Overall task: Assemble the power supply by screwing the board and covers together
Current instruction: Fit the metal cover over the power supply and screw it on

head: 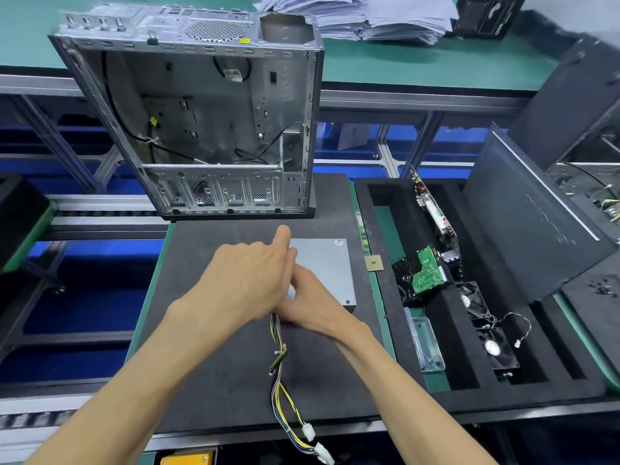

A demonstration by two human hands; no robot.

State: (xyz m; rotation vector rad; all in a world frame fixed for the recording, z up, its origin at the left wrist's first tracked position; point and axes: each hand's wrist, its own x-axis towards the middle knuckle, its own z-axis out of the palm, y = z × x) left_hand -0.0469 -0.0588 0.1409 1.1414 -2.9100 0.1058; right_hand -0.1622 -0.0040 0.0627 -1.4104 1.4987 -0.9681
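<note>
Two hands seen over grey power supply on dark tabletop. Left hand laid on box, finger stretched out. Right hand tucked under; grip cannot be told. Cable bundle trailed down. Cover seemingly being fitted; screws probably needed next.
</note>
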